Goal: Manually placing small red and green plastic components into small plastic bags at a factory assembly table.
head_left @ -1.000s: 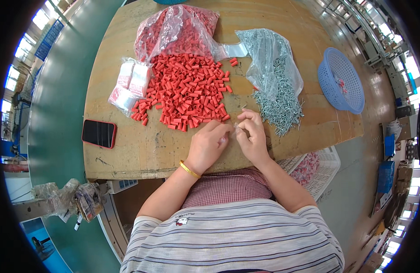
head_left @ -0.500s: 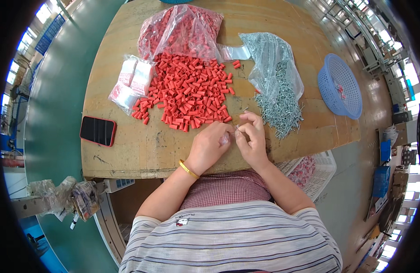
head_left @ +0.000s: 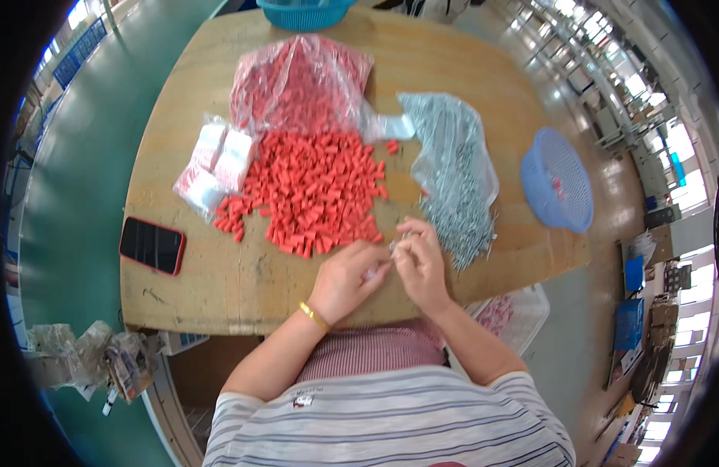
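My left hand (head_left: 348, 280), with a yellow bangle at its wrist, is closed around a small clear plastic bag (head_left: 370, 273), mostly hidden by the fingers. Close beside it my right hand (head_left: 422, 268) is closed in a pinch. Something small and silvery shows at the fingertips where both hands meet, too blurred to name. Beyond my left hand spreads a heap of red cone-shaped plastic caps (head_left: 317, 194), spilling from a large clear bag (head_left: 297, 86). To the right of my right hand lies a pile of grey metal screws (head_left: 464, 229), partly inside another clear bag (head_left: 445, 132).
Packs of small clear bags (head_left: 215, 159) lie left of the caps, and a black phone with a red edge (head_left: 152, 246) at the table's left. A blue plastic basket (head_left: 558, 183) stands right, a teal one (head_left: 305, 14) at the back. A white crate (head_left: 534, 315) sits below the table edge.
The view has tilted, so the table and all on it appear lower and a little to the left. Both hands remain together at the front of the table, the fingers slightly shifted.
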`<state>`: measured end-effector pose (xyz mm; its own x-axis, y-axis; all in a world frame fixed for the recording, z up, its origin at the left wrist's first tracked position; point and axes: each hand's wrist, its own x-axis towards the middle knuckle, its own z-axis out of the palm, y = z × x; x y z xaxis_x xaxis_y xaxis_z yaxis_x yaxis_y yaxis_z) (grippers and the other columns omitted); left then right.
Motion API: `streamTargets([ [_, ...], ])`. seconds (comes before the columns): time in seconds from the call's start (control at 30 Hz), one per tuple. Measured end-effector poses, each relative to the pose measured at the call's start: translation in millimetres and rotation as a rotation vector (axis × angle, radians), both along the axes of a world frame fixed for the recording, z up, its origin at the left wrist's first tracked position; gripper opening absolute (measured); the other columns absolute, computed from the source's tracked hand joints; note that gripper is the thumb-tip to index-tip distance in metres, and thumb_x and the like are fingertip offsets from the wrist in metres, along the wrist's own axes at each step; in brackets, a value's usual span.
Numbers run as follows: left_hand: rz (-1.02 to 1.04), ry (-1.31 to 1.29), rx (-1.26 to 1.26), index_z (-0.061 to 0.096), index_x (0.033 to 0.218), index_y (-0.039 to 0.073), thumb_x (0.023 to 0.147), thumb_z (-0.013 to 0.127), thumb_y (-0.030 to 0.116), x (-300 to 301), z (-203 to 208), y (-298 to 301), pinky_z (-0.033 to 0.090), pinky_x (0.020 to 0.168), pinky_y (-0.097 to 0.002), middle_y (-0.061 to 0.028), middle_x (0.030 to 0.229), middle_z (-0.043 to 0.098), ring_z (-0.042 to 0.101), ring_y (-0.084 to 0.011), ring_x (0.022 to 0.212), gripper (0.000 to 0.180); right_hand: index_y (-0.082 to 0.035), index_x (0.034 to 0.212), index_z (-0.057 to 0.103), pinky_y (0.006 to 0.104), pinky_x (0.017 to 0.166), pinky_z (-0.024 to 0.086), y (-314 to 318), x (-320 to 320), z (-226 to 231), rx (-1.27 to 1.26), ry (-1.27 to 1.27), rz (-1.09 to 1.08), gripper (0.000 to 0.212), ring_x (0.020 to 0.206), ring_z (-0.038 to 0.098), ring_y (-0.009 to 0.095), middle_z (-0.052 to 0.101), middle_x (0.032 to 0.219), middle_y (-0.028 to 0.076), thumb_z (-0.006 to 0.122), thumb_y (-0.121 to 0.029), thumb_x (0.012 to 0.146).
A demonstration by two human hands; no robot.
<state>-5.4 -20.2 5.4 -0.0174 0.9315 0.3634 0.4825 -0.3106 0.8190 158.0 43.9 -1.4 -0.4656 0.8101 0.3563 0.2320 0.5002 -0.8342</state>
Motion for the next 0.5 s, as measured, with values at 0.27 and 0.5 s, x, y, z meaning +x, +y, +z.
streamTargets([
  [0.27, 0.092, 0.031, 0.035, 0.069, 0.091, 0.007, 0.080, 0.070, 0.007, -2, -3, 0, 0.050, 0.060, -0.0305, -0.0056, 0.081, 0.062, 0.060, -0.0195, 0.064, 0.011, -0.004, 0.089, 0.064, 0.0419, 0.077, 0.048, 88, 14, 26, 0.449, -0.682, 0.051, 0.010, 0.084, 0.061, 0.032, 0.062, 0.091, 0.014, 0.057, -0.009, 0.084],
  [0.5, 0.086, 0.060, 0.091, 0.069, 0.090, 0.009, 0.079, 0.071, 0.008, -2, -13, 5, 0.050, 0.058, -0.0305, -0.0030, 0.076, 0.061, 0.059, -0.0192, 0.063, 0.011, -0.004, 0.075, 0.062, 0.0399, 0.067, 0.052, 138, 11, 36, 0.763, -1.148, 0.199, 0.005, 0.081, 0.063, 0.028, 0.058, 0.078, 0.012, 0.059, -0.007, 0.073],
])
